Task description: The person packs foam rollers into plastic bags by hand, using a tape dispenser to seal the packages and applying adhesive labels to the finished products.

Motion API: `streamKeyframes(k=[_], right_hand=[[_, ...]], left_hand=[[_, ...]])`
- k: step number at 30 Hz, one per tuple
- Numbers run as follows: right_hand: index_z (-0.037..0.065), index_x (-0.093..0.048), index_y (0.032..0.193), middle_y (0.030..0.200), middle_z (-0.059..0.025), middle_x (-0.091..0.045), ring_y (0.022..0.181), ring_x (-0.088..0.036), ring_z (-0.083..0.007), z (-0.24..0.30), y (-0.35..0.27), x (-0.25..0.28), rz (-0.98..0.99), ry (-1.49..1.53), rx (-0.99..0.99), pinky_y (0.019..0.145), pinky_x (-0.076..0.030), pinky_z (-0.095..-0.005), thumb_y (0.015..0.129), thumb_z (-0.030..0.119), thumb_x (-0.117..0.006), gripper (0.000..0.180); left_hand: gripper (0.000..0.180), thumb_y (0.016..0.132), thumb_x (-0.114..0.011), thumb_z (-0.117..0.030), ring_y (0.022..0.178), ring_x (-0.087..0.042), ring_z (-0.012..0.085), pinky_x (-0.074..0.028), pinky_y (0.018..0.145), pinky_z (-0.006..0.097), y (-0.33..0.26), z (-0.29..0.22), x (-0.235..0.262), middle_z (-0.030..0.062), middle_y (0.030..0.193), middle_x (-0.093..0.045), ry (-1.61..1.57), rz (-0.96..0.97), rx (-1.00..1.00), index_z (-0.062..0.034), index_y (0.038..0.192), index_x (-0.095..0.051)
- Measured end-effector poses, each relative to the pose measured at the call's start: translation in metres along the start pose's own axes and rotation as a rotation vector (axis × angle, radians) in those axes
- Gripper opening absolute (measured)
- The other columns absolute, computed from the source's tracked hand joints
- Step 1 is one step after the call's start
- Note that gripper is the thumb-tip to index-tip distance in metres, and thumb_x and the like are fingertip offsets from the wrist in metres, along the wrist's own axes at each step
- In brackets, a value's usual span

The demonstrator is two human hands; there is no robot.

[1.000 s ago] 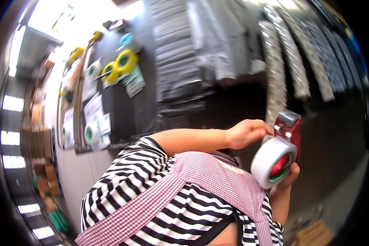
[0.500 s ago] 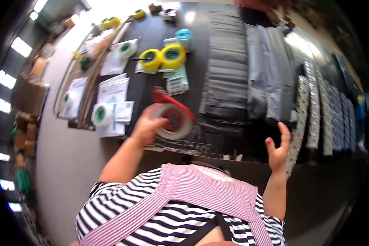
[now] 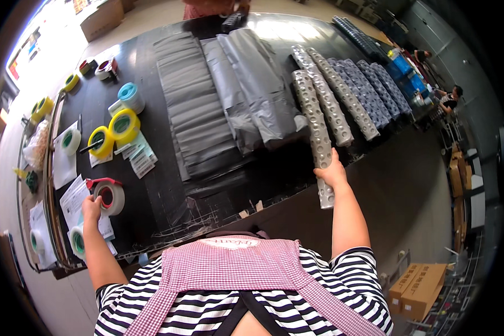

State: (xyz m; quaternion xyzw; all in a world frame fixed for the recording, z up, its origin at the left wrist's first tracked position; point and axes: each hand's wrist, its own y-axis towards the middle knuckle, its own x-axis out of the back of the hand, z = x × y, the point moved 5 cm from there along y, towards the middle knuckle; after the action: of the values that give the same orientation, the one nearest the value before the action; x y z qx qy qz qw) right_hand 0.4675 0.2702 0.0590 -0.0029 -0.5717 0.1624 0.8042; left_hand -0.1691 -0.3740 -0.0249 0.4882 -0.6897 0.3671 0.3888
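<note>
left hand (image 3: 92, 208) pinching tape dispenser (image 3: 117, 200), right hand (image 3: 334, 171) gripping silvery roll (image 3: 318, 131), fetching step I'd guess, needs a steady pull next

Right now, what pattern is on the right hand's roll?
The roll has round spots, best in head view.
</note>
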Motion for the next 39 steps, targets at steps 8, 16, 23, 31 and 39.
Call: streamKeyframes(k=[8,16,23,31,39], right_hand=[[0.012,-0.017,0.162,0.138,-0.0246,-0.057,0.126,-0.058,-0.0393,-0.029,-0.010,-0.007,0.001,0.124,0.007,0.106,-0.048,-0.0441,0.067,0.037,-0.086,0.120],[0.017,-0.014,0.162,0.131,-0.0207,-0.056,0.120,-0.059,-0.0390,-0.008,-0.025,-0.005,-0.030,-0.036,-0.065,0.102,-0.050,-0.0487,0.070,0.040,-0.085,0.119],[0.014,-0.016,0.161,0.127,-0.0212,-0.055,0.117,-0.059,-0.0401,-0.010,-0.025,-0.001,-0.033,-0.002,-0.043,0.100,-0.050,-0.0494,0.071,0.038,-0.085,0.117],[0.004,-0.022,0.159,0.141,-0.0277,-0.053,0.130,-0.055,-0.0413,-0.023,0.001,0.005,0.092,0.154,0.010,0.108,-0.045,-0.0456,0.067,0.043,-0.091,0.121],[0.000,-0.047,0.141,0.118,-0.0093,-0.064,0.105,-0.063,-0.0199,-0.089,-0.005,0.004,0.451,1.279,0.249,0.095,-0.051,-0.0344,0.075,0.021,-0.086,0.079]], left_hand=[[0.027,0.090,-0.070,-0.015,0.103,-0.065,0.0345,-0.052,0.090,0.043,-0.105,-0.264,-0.018,0.0156,0.110,-0.067,-0.108,-0.254,-0.495,-0.0052,0.115,-0.069],[0.028,0.088,-0.071,-0.015,0.117,-0.061,0.0328,-0.049,0.100,0.041,-0.170,-0.436,-0.141,0.0114,0.122,-0.066,-0.033,0.151,-0.904,-0.0071,0.115,-0.068],[0.053,0.089,-0.069,-0.014,0.132,-0.050,0.0380,-0.043,0.112,0.044,-0.158,-0.445,-0.179,0.0206,0.146,-0.051,0.263,0.140,-0.826,-0.0015,0.139,-0.054],[0.028,0.085,-0.055,-0.002,0.115,-0.060,0.0374,-0.050,0.099,0.043,-0.154,-0.447,-0.185,0.0195,0.130,-0.060,0.348,-0.006,-0.918,-0.0024,0.112,-0.061],[0.042,0.085,-0.071,-0.016,0.135,-0.049,0.0349,-0.042,0.112,0.041,-0.154,-0.439,-0.150,0.0138,0.144,-0.056,0.182,0.271,-0.922,-0.0043,0.124,-0.064]])
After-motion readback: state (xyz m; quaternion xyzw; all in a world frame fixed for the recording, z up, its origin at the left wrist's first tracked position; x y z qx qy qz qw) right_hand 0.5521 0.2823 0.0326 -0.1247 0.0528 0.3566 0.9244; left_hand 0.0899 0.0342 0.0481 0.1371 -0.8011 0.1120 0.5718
